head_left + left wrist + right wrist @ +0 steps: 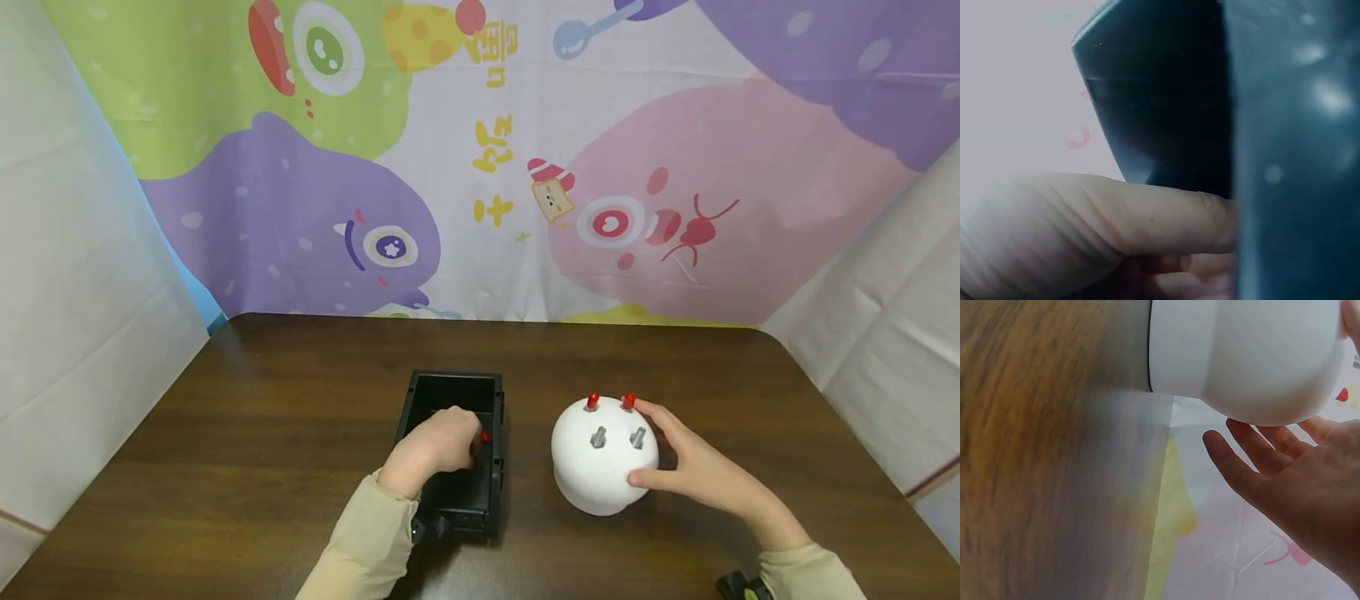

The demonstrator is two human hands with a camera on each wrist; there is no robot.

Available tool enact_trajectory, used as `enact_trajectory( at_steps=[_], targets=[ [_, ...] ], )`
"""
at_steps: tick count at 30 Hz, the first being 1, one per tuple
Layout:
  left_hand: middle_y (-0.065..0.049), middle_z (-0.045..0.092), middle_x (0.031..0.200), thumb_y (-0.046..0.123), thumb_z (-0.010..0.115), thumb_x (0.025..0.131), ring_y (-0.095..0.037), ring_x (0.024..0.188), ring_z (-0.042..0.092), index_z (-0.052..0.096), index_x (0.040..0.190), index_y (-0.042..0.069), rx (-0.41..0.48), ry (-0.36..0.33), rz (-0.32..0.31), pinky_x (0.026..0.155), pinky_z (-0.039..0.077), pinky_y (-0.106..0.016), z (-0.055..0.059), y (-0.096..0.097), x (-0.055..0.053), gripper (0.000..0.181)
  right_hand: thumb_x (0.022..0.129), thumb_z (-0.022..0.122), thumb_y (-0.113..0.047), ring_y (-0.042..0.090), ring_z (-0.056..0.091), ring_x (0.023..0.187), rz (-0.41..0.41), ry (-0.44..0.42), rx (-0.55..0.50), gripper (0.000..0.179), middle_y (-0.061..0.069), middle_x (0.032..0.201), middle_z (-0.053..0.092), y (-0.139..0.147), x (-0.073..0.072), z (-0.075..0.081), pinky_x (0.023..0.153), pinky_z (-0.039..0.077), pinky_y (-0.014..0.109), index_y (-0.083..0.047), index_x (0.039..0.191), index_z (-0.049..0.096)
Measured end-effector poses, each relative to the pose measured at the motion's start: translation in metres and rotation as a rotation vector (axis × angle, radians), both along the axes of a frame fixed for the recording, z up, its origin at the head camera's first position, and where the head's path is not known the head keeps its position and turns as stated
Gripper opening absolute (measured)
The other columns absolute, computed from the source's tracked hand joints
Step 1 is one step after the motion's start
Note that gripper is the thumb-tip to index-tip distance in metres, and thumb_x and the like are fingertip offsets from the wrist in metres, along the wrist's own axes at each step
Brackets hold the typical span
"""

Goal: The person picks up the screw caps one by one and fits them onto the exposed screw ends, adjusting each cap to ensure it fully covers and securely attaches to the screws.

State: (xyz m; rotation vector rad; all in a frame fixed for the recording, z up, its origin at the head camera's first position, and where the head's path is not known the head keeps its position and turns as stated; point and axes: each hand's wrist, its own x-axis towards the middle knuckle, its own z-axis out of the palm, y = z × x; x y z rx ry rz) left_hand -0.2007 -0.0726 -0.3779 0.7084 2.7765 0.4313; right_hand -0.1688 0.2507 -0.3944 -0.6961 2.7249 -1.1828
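Note:
My left hand (442,437) reaches down into a black plastic bin (459,523), fingers bent, their tips hidden. A small red piece (485,437) shows right beside those fingers; whether they touch it cannot be told. In the left wrist view the thumb (1166,215) extends behind the bin's wall (1297,156). With thumb and fingers spread around its right side, my right hand (701,467) holds a white rounded body (600,475). Two bare metal posts, one on the left (597,437) and one on the right (637,437), stick out of it. Two red caps (592,401) cover the far posts.
Both things stand on a dark brown wooden table (285,450). A cartoon-print cloth (480,267) hangs behind the table's far edge, and pale cloth covers the left side (97,333) and right side (892,333).

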Motion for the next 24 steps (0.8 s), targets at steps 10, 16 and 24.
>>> enact_trajectory(
  at_steps=[10,16,24],
  targets=[
    [0.001,0.042,0.054,-0.007,0.060,0.077,-0.010,0.047,0.033,0.055,0.060,0.009,-0.016,-0.032,-0.001,0.044,0.029,-0.021,-0.0004,0.0036,0.0016,0.024,0.074,0.074,-0.029,0.031,0.044,0.115,-0.014,-0.006,-0.011,0.083,0.011,0.136,0.036,0.0017,-0.0014,-0.0031,0.088,0.038,0.055,-0.014,0.140,0.025],
    [-0.001,0.046,0.057,-0.007,0.060,0.078,-0.011,0.048,0.036,0.058,0.065,0.007,0.001,-0.021,0.015,0.046,0.031,-0.022,0.0002,0.0041,0.0014,0.019,0.075,0.074,-0.030,0.030,0.046,0.114,-0.010,0.012,0.009,0.083,0.011,0.135,0.036,-0.0003,-0.0003,-0.0009,0.086,0.041,0.050,-0.014,0.140,0.025],
    [-0.003,0.054,0.061,-0.009,0.060,0.077,-0.012,0.049,0.043,0.066,0.078,0.001,0.066,0.026,0.066,0.046,0.038,-0.021,-0.0016,0.0023,-0.0020,0.011,0.075,0.073,-0.030,0.029,0.046,0.114,-0.006,0.013,0.005,0.082,0.011,0.136,0.036,-0.0006,-0.0002,0.0002,0.086,0.042,0.051,-0.015,0.140,0.025]
  ],
)
